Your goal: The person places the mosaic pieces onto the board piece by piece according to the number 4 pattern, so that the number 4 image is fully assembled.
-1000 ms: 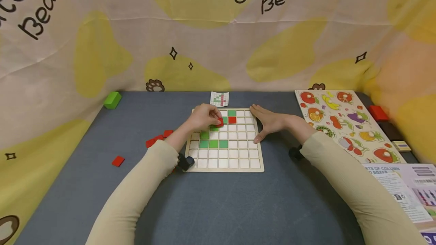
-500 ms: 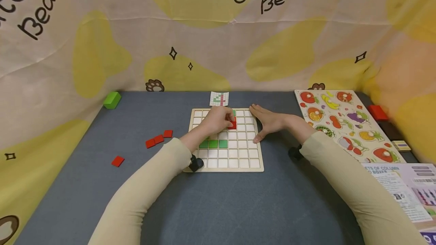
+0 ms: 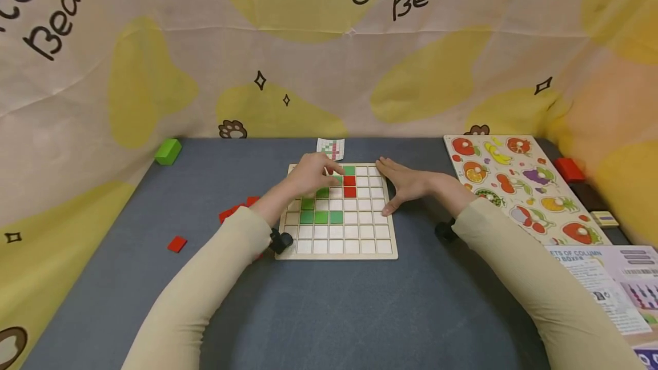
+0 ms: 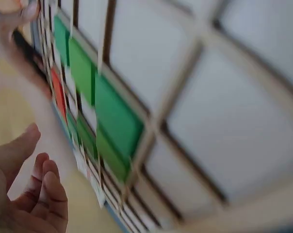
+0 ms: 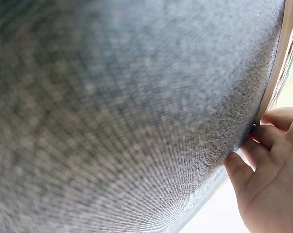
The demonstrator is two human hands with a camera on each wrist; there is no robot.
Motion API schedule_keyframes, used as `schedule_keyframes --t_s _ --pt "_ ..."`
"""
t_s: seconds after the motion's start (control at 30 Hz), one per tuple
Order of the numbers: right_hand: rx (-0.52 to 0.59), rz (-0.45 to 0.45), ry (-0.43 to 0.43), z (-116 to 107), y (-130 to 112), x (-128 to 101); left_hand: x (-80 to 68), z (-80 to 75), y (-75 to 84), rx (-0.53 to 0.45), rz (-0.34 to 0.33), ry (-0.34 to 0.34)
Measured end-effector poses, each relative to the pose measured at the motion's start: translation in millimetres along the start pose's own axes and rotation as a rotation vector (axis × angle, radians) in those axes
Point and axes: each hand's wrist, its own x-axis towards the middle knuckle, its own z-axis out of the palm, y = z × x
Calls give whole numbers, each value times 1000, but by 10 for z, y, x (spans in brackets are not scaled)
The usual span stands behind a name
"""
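Note:
A wooden grid board [image 3: 382, 244] lies in the middle of the grey table. It holds several green tiles [image 3: 321, 217] and two red tiles [image 3: 349, 186], one below the other. My left hand [image 3: 320, 171] hovers over the board's upper left with relaxed fingers and holds nothing. In the left wrist view its fingers [image 4: 45, 191] hang loosely curled beside the green tiles [image 4: 112, 116]. My right hand [image 3: 400, 184] lies flat against the board's right edge, and its fingers [image 5: 270, 165] touch the board edge [image 5: 278, 63].
Loose red tiles [image 3: 232, 210] lie left of the board, one more [image 3: 177, 244] nearer me. A pattern card [image 3: 330, 148] sits behind the board, a green block [image 3: 168, 151] far left. A fruit puzzle [image 3: 519, 187], red block [image 3: 569, 169] and booklet [image 3: 606, 284] fill the right side.
My left hand carried a red tile to the right, set it in the cell below the first red tile, let go and drew back left. The right hand stayed put.

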Motion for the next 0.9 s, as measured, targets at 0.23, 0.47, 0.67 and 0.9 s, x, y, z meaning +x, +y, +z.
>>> schedule_keyframes --t_s 0.23,0.47,0.67,0.9 --pt "-13 16 3 -8 -19 1 -314 -443 -518 19 -95 24" --pt "-8 23 3 1 -35 -14 -712 -735 -1119 12 -198 -79" --pt "-1 31 4 11 -10 -21 -861 -750 -1244 5 -212 -181" --pt "1 28 5 13 -13 -6 -870 -675 -1192 37 -189 -149"
